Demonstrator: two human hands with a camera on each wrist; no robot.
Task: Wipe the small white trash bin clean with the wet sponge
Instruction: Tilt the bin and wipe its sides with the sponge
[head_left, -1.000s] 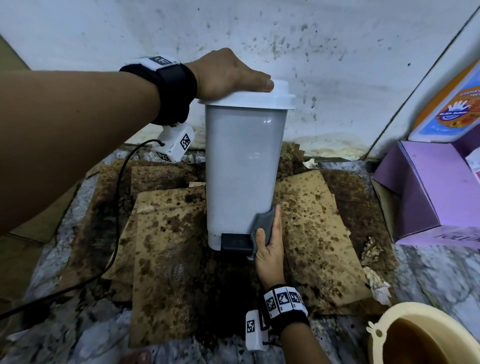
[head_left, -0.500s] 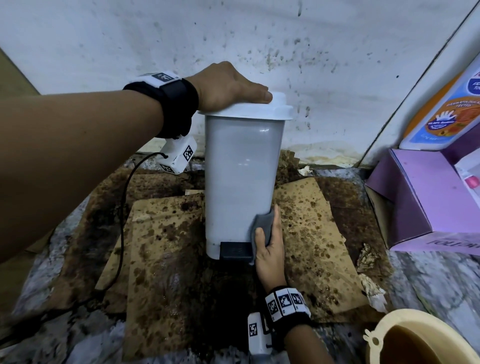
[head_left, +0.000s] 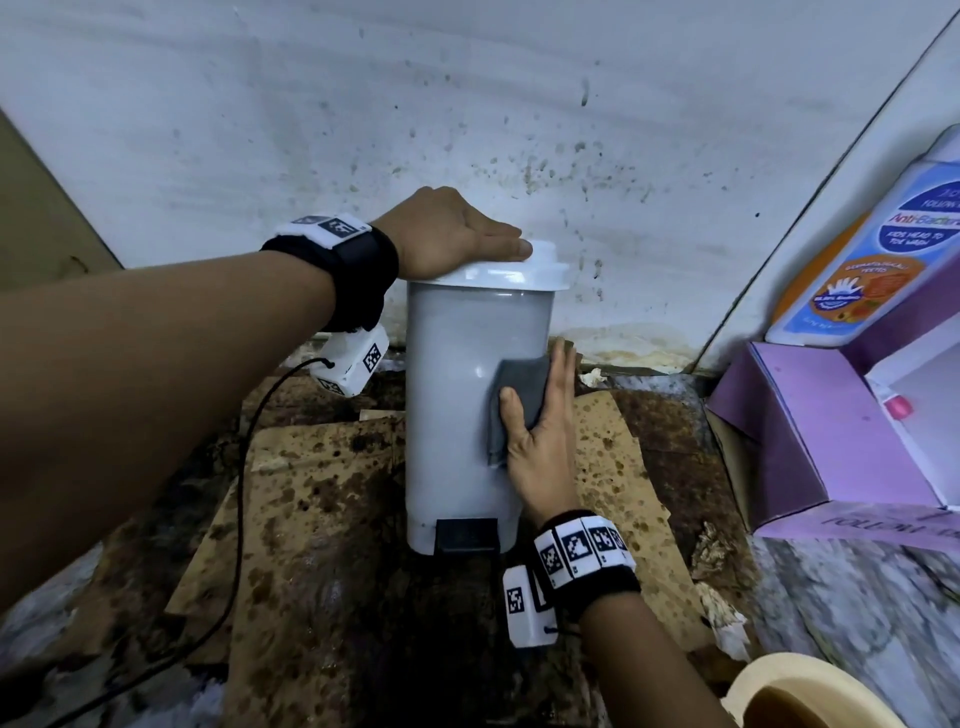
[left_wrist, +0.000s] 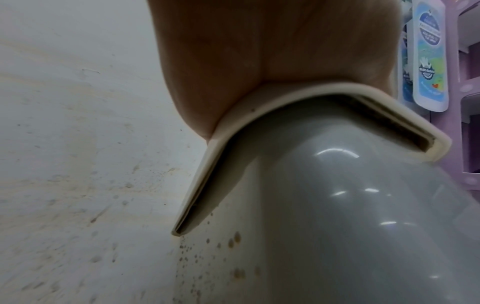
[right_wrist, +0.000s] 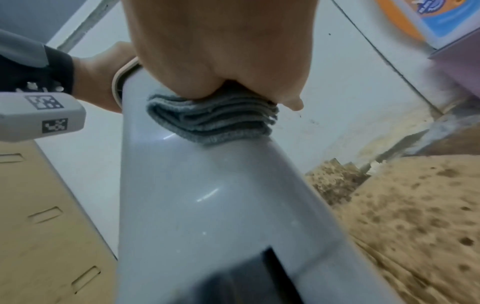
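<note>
The small white trash bin stands upright on stained cardboard against the wall, its black pedal at the bottom front. My left hand lies flat on its white lid, fingers straight; the left wrist view shows my palm on the lid's rim. My right hand presses a folded grey wet sponge cloth against the bin's right front side at mid height, fingers extended up along it. From the right wrist view the folded cloth sits between my palm and the bin wall.
Wet, brown-stained cardboard covers the floor around the bin. A speckled white wall stands right behind. A purple shelf unit with a soap bottle is at the right. A cream basin of brown water sits at the lower right.
My right hand has slid the grey cloth up the bin's right front side, from beside the pedal to mid height. The left hand stays on the lid.
</note>
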